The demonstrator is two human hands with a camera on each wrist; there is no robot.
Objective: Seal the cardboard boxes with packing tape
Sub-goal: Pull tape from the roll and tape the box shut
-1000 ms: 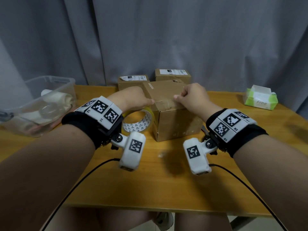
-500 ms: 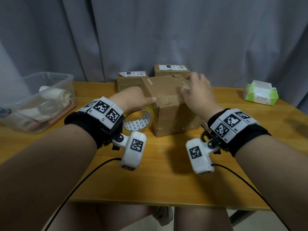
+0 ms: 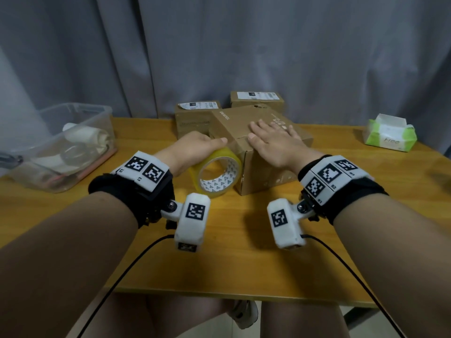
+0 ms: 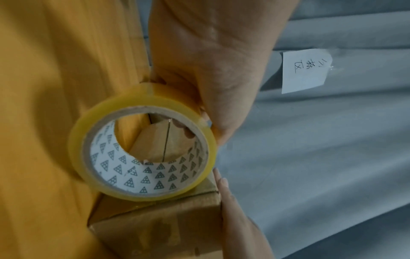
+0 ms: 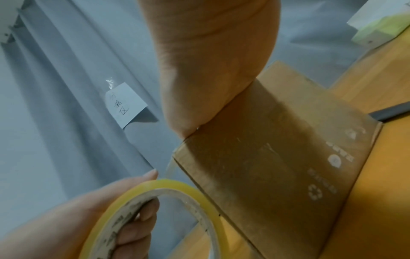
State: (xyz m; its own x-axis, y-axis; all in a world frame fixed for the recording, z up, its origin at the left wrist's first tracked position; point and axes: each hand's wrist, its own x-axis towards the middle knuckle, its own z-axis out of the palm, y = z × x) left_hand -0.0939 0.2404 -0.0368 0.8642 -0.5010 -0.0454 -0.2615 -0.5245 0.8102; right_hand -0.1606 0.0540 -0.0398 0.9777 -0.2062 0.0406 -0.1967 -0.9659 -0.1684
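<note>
A brown cardboard box point(image 3: 263, 172) stands at the middle of the wooden table, turned corner-on to me. My right hand point(image 3: 271, 140) lies flat on its top with straight fingers spread. My left hand point(image 3: 195, 148) grips a yellowish roll of packing tape point(image 3: 216, 175) just left of the box. The thumb lies over the rim and fingers curl inside the core point(image 5: 135, 226). In the left wrist view the tape roll point(image 4: 142, 154) is against the box point(image 4: 159, 227). In the right wrist view a thin tape strip point(image 5: 169, 169) runs from the roll to the box's edge point(image 5: 266, 166).
Two more labelled cardboard boxes point(image 3: 195, 118) point(image 3: 257, 100) stand behind the middle box. A clear plastic bin point(image 3: 63, 145) with rolls sits at the left. A green tissue pack point(image 3: 389, 136) lies at the right. A grey curtain with a paper note point(image 4: 305, 70) hangs behind the table.
My right hand has let go of the tape end at the box's near edge, opened, and moved onto the box top. The left hand with the roll has barely shifted.
</note>
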